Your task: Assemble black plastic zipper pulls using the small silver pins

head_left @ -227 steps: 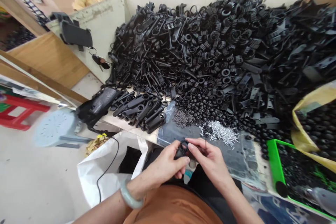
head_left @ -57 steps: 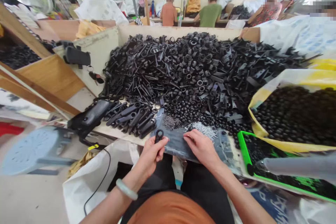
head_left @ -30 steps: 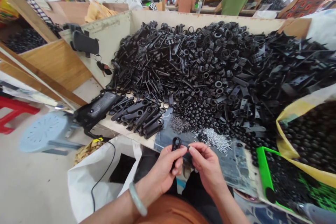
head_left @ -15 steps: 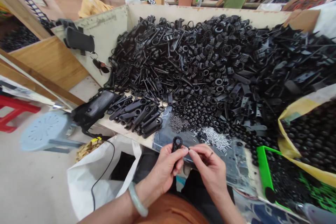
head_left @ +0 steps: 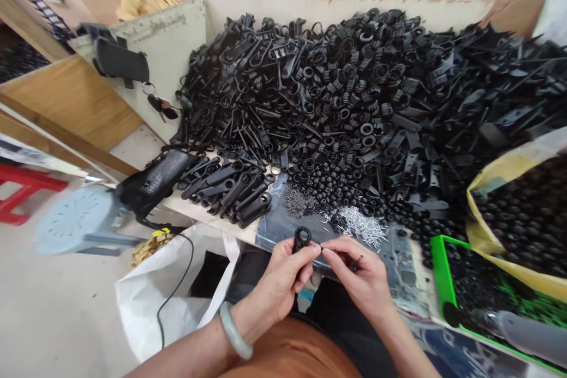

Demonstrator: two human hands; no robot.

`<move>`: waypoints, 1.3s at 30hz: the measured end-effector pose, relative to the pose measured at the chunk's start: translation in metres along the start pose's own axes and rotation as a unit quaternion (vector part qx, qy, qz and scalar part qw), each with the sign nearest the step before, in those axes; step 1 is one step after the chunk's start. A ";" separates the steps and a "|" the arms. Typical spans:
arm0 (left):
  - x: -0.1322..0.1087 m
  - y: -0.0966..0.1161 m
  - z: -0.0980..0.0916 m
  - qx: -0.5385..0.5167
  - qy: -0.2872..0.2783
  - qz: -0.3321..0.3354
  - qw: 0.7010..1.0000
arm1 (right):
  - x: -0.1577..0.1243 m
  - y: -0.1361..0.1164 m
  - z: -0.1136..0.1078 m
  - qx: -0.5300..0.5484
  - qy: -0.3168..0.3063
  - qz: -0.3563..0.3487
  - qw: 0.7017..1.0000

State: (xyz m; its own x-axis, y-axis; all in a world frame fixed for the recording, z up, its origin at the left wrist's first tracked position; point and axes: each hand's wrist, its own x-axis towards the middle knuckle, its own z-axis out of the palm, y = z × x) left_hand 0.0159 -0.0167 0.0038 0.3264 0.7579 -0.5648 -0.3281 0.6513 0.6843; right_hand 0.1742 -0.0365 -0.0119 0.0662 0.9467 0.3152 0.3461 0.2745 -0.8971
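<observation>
My left hand (head_left: 283, 277) is closed around a black plastic handle with a ring-shaped end (head_left: 302, 237), the ring pointing up past the fingers. My right hand (head_left: 358, 274) pinches at the left thumb tip, with a tiny dark piece between thumb and finger. Its exact kind is too small to tell. Another small dark bit shows at the curled right fingers. Just beyond the hands lie silver pins (head_left: 361, 224) and a heap of small grey-brown pieces (head_left: 299, 201). Black balls (head_left: 332, 180) lie behind them.
A big heap of black plastic parts (head_left: 310, 88) fills the walled bench. Finished-looking black handles (head_left: 230, 189) lie in a row at left. At right are a green tray (head_left: 440, 271) and a yellow-edged sack (head_left: 482, 242) of black balls. A white bag (head_left: 142, 313) hangs open below left.
The camera view has tilted down and shifted slightly. Both hands remain together, the left still holding the handle, the right fingers still pinching by its thumb.
</observation>
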 end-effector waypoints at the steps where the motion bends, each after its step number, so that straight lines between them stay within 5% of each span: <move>1: 0.000 0.000 0.000 -0.004 0.004 -0.002 1.000 | 0.000 0.001 -0.001 0.003 -0.002 0.007 1.000; 9: 0.003 0.001 0.005 -0.084 -0.036 -0.090 0.992 | -0.009 0.004 -0.003 -0.031 0.005 0.025 0.999; 16: -0.005 0.013 0.004 -0.019 -0.112 -0.108 0.988 | -0.014 0.006 -0.005 -0.016 0.045 0.090 0.995; 27: -0.008 0.010 -0.005 0.152 -0.114 -0.046 0.981 | -0.017 0.010 -0.006 -0.104 -0.044 -0.012 0.994; 34: -0.001 0.004 -0.015 0.296 -0.138 0.029 0.945 | -0.009 -0.006 -0.008 -0.138 -0.056 -0.022 0.989; 39: 0.000 0.002 -0.015 0.302 -0.140 0.036 0.942 | -0.013 -0.012 -0.006 -0.183 -0.041 -0.066 0.980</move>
State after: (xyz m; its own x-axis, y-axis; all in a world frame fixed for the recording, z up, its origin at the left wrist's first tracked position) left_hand 0.0016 -0.0149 -0.0017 0.5712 0.7049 -0.4204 0.1776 0.3939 0.9018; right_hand 0.1752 -0.0528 -0.0037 -0.0728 0.9213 0.3819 0.6594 0.3318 -0.6747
